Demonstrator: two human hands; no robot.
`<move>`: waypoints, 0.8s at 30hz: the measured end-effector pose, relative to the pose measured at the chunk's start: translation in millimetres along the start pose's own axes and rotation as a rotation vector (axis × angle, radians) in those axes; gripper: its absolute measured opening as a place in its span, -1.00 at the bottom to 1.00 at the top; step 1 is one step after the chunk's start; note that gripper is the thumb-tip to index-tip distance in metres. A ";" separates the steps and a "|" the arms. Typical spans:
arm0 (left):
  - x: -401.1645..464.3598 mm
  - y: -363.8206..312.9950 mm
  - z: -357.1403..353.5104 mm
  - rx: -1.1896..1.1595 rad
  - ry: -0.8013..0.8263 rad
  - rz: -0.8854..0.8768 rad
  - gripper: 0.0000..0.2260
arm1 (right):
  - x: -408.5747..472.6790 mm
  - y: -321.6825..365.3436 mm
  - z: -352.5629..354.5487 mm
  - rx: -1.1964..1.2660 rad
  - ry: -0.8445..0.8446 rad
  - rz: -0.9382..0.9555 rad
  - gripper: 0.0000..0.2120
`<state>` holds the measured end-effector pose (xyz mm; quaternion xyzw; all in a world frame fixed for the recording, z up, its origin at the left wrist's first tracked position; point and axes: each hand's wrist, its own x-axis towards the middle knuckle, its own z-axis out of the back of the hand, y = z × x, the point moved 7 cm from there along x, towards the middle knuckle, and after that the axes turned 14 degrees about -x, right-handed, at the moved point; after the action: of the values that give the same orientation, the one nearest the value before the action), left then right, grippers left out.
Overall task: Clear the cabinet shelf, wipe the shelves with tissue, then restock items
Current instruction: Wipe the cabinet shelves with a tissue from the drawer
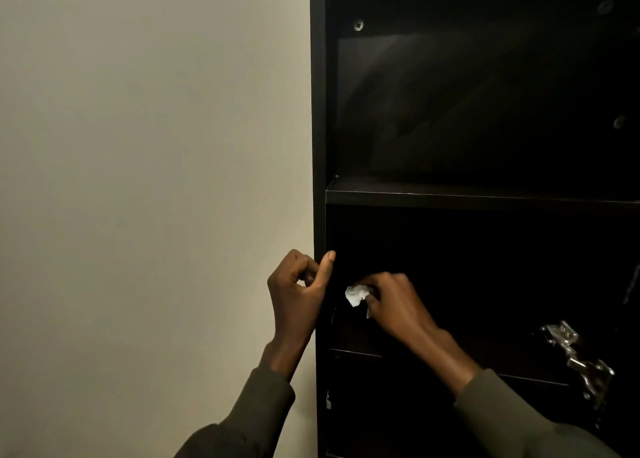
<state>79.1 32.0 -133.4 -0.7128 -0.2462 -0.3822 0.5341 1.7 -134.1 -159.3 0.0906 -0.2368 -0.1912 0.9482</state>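
A dark, nearly black cabinet (pixel 320 145) fills the right side of the view, with an upper shelf board (pixel 467 197) and a lower shelf board (pixel 356 353). My right hand (pixel 391 305) is inside the dark compartment between them, shut on a crumpled white tissue (pixel 355 294) near the left inner wall. My left hand (pixel 299 294) rests against the cabinet's left front edge, fingers curled and thumb up along the edge, holding nothing. The shelves look bare; the compartment interiors are very dark.
A plain beige wall (pixel 156 180) runs along the cabinet's left side. A metal door hinge (pixel 581 357) juts out at the lower right of the cabinet. Screw heads (pixel 358 25) show on the inner panels.
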 end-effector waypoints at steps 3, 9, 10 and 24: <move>-18.1 10.6 3.8 0.015 0.033 0.027 -0.62 | -6.4 11.3 -23.2 -0.034 -0.005 0.044 -0.77; -41.2 24.8 10.2 0.024 0.062 0.077 -0.64 | -19.7 27.3 -64.2 -0.099 0.069 0.096 -0.62; -44.1 25.9 11.5 0.022 0.058 0.081 -0.64 | -22.8 29.0 -63.3 -0.109 0.053 0.101 -0.61; -88.9 48.7 23.4 0.071 0.123 0.197 -0.66 | -142.1 -19.4 -111.1 0.242 0.217 0.121 -0.67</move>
<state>70.5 44.2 -236.3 -0.6893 -0.1551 -0.3621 0.6080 -66.5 -85.1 -320.1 0.2099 -0.1595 -0.0931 0.9601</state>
